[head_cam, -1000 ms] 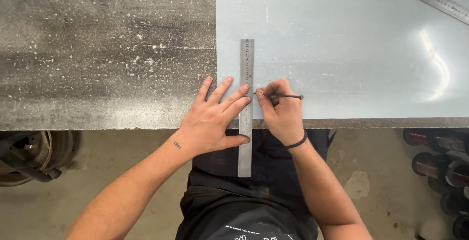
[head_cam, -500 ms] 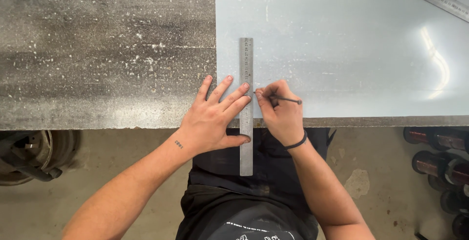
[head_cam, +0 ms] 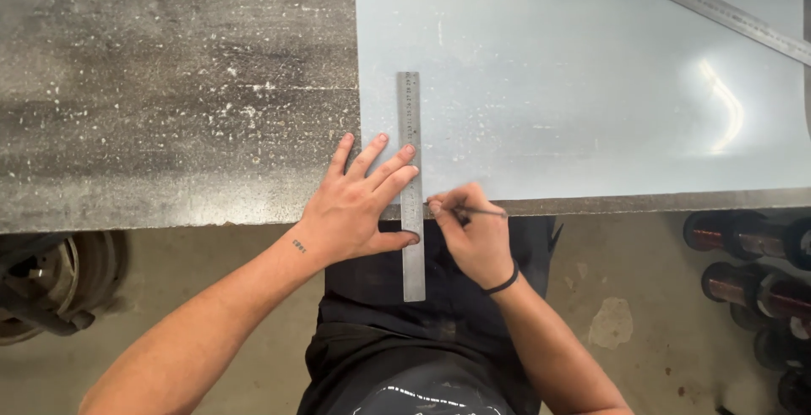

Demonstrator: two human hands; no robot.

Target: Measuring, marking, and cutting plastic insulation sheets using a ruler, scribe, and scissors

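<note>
A short steel ruler (head_cam: 410, 111) lies across the near edge of a pale metal sheet (head_cam: 591, 85), its lower end hanging past the bench. My left hand (head_cam: 359, 204) presses flat on the ruler with fingers spread. My right hand (head_cam: 473, 233) grips a thin dark scriber (head_cam: 483, 210), its tip at the ruler's right edge near the sheet's front edge.
The sheet rests on a dark, speckled workbench (head_cam: 169, 85). A long steel rule (head_cam: 701, 5) lies diagonally at the sheet's far right. Copper wire spools (head_cam: 752, 271) sit on the floor at right. A wheel-like object (head_cam: 51, 284) is under the bench at left.
My right hand has drawn the scriber down along the ruler's edge toward the sheet's near edge. My left hand and the ruler stay put.
</note>
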